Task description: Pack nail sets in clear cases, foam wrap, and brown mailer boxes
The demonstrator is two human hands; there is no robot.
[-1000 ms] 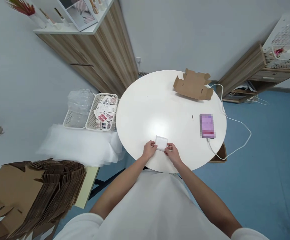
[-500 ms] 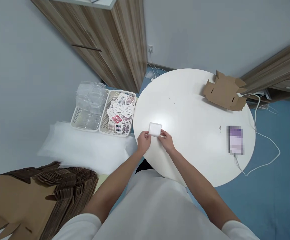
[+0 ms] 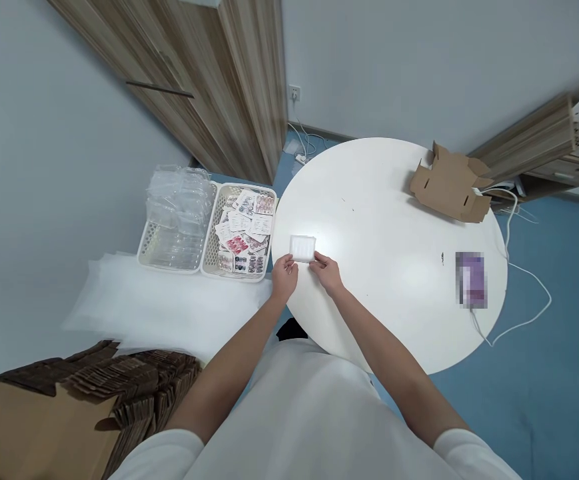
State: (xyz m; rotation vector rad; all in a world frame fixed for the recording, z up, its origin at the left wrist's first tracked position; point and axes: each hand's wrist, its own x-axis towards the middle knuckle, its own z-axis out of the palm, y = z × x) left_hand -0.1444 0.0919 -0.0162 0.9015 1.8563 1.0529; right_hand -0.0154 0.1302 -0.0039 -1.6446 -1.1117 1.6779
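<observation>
A small white rectangular packet (image 3: 302,248), with faint lighter marks on its face, is over the near left part of the round white table (image 3: 394,267). My left hand (image 3: 284,279) grips its near left corner between thumb and fingertips. At the near right corner, the fingers of my right hand (image 3: 328,272) are pressed together on the edge. What the packet contains is too small to make out. Left of the table, a white basket (image 3: 209,250) holds cards of press-on nails (image 3: 239,230) in several colours.
A second basket (image 3: 142,257) holds stacked clear plastic trays (image 3: 176,207). White foam sheets (image 3: 159,307) and folded cardboard boxes (image 3: 44,427) lie at my left. Across the table are a partly folded carton (image 3: 452,187) and a blurred purple device (image 3: 472,280) on a white cable (image 3: 534,280).
The packet has moved slightly away from me and to the left, and it lies straighter. Both hands have shifted their hold along its near corners. The view has tilted a little.
</observation>
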